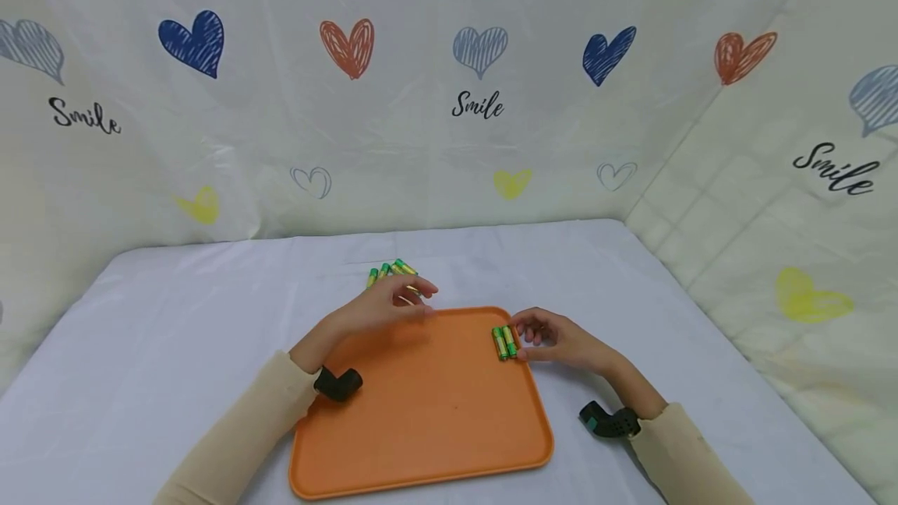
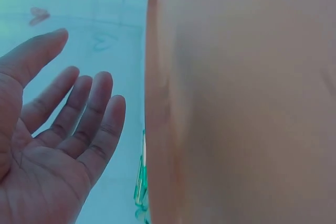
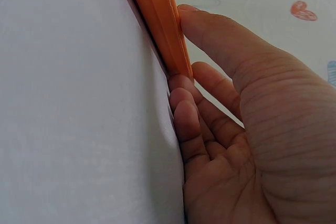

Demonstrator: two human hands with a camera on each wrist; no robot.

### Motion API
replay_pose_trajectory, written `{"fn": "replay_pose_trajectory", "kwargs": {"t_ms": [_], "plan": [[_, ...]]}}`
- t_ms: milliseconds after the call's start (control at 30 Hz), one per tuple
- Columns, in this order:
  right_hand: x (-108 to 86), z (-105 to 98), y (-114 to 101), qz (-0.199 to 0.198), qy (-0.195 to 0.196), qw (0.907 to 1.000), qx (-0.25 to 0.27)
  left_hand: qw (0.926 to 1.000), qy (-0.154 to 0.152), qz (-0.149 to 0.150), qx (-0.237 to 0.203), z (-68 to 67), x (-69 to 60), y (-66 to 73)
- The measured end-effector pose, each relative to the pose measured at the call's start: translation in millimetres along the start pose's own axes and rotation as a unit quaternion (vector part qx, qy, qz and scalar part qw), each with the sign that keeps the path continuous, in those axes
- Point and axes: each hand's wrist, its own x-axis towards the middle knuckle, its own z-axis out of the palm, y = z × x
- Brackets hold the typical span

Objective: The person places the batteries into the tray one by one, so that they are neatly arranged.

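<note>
Two green-and-yellow cylindrical batteries [image 1: 500, 343] lay on an orange rectangular tray [image 1: 428, 427], with a hand beside them.
They sat side by side in the tray's far right corner, while a loose group of similar green-and-yellow batteries [image 1: 384, 270], partly hidden, lay on the white tablecloth [image 1: 210, 333] beyond the tray's far left edge. The left hand [image 1: 386, 302] hovered just near that group, over the tray's far left side, its fingers loosely spread with nothing in them. The right hand [image 1: 561, 341] was at the tray's right rim, thumb touching the rim and fingers partly curled beside it; whether it gripped the rim or the nearer battery could not be told.
</note>
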Motion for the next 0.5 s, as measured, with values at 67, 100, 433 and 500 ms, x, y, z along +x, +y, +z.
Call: {"fn": "replay_pose_trajectory", "kwargs": {"t_ms": [67,100,433,500], "plan": [[0.1,0,0,0.0,0.002,1.0,0.0,1.0,0.004,0.007,-0.001,-5.3,-1.0,-2.1],[0.2,0,1,-0.001,0.002,1.0,0.001,0.9999,0.006,0.011,0.0,-7.9,-1.8,-3.7],[0.3,0,1,-0.01,-0.001,0.9999,0.007,0.9998,0.015,0.013,0.004,-27.6,-11.8,-12.1],[0.1,0,1,-0.008,0.0,0.9999,0.007,0.9998,0.019,0.01,0.004,-32.2,-12.8,-14.9]]}}
